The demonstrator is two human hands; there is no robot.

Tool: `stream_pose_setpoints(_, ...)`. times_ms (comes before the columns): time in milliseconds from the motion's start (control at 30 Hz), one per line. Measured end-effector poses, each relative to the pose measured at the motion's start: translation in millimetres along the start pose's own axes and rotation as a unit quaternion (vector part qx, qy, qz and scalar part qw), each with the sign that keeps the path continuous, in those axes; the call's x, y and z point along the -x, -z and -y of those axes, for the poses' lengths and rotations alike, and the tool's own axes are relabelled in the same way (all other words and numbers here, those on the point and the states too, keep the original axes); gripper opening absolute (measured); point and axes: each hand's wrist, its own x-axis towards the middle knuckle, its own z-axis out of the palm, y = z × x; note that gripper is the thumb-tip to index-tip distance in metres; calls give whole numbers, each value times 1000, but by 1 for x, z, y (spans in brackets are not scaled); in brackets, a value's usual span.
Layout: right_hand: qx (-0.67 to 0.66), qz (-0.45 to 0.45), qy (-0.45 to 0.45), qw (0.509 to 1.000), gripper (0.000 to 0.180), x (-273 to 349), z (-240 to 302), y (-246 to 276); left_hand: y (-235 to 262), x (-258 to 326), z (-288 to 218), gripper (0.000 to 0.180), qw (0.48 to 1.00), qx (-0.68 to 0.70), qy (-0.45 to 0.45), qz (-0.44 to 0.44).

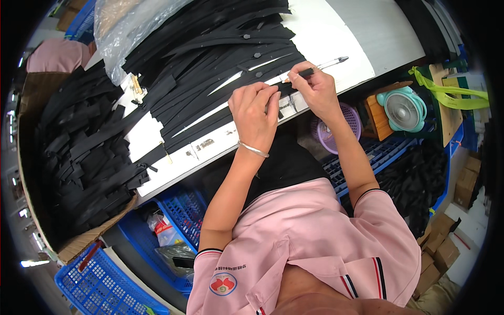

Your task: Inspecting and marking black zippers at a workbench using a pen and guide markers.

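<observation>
Black fabric strips (210, 63) lie side by side in long rows on the white tabletop in front of me. My left hand (255, 112) is closed, its thumb and index finger pinched on a strip at the near edge of the rows. Just to its right, my right hand (316, 89) grips a pen (333, 62). The pen has a clear barrel and a dark end, and its tip points left toward the left hand's fingertips. Small dark round pieces (257, 55) dot some of the strips.
A cardboard box (31, 157) full of cut black strips stands at the left. Clear plastic sheeting (113, 42) lies at the back. Blue crates (105, 283) sit below the table. On the right are a purple basket (336, 139), a turquoise fan (403, 109) and a yellow-green strap (454, 98).
</observation>
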Motion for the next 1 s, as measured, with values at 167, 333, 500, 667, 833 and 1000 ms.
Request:
stream_pose_setpoints(167, 59, 7, 21, 998, 9, 0, 0, 1, -9, 0, 1, 12, 1000, 2, 8, 5)
stream_pose_setpoints(333, 67, 6, 33, 997, 10, 0, 0, 1, -10, 0, 1, 13, 1000, -11, 2, 2)
stream_pose_setpoints(500, 67, 10, 39, 997, 9, -1, -2, 0, -11, -1, 1, 8, 999, -32, 2, -6)
stream_pose_setpoints(667, 37, -8, 45, 998, 11, -1, -4, -4, -10, -1, 0, 8, 1000, -31, -1, -4)
stream_pose_setpoints(833, -28, -28, -15, 999, 12, 1, 0, 2, -11, 0, 1, 12, 1000, -26, -7, -7)
stream_pose_setpoints(1000, -31, 48, 0, 998, 10, 3, 1, 9, -12, 1, 2, 9, 999, -37, 4, -4)
